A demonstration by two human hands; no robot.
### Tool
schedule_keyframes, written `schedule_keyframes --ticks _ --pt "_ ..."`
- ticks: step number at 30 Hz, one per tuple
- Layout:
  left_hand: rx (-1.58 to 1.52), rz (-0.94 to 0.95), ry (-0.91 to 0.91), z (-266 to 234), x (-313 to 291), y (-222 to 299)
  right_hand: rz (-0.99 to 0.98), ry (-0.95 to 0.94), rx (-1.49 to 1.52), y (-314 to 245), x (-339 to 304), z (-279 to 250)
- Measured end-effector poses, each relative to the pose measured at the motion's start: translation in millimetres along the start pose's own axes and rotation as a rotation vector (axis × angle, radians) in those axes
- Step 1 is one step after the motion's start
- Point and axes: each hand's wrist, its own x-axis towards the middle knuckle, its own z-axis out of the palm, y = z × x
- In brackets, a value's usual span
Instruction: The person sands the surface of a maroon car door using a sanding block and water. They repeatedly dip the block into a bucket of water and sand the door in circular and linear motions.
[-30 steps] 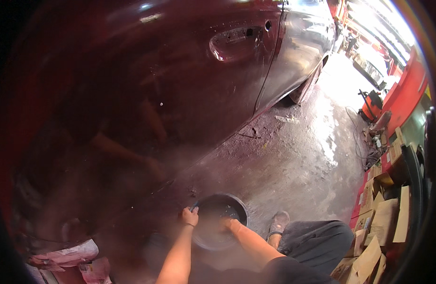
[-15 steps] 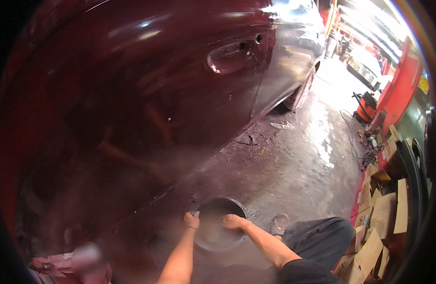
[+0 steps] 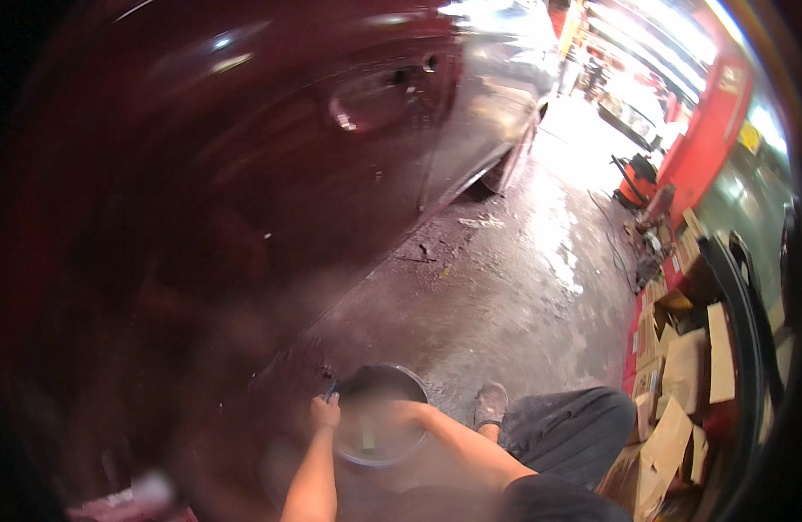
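Low in the view stands a round dark bucket [image 3: 416, 381] with murky, hazy contents. My left hand [image 3: 324, 411] is at its left rim, fingers closed around a small blue thing [image 3: 332, 388] whose kind I cannot make out. Over the bucket's right side reaches my right hand [image 3: 407, 412], its fingers blurred by haze and lost inside the bucket. A pale yellow-green piece [image 3: 369, 437] shows in the bucket, below and left of that hand. Along the left rises a dark red car door [image 3: 270, 174] with a recessed handle [image 3: 366, 103].
Cardboard boxes [image 3: 685, 374] and a long black curved part [image 3: 738, 296] line the right side. Farther off stands an orange and black machine [image 3: 634, 181] beside a cable. Wet floor [image 3: 505, 296] with scattered debris runs along the car. My bent leg [image 3: 575, 426] is right of the bucket.
The view has shifted, so the car and bucket appear farther left. My right hand has dipped deeper into the bucket, and its fingers are now hidden. My left hand stays at the rim.
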Motion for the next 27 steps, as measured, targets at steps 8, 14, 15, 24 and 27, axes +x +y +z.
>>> schedule_keyframes --ticks 8,14,15,24,27 --pt "0.053 0.021 -0.044 40 0 -9 -0.486 0.933 1.36 -89 -132 -148" --pt "0.048 0.047 0.001 33 2 -13 -0.915 1.757 0.538 -276 -193 -283" --pt "0.056 0.053 0.009 35 2 -12 -0.837 1.871 0.229 -302 -197 -291" --pt "0.006 0.09 0.125 57 8 -30 -1.062 1.728 -0.876 -401 -121 -227" --pt "-0.009 0.103 0.088 69 14 -33 -0.902 1.854 -0.519 -382 -154 -295"
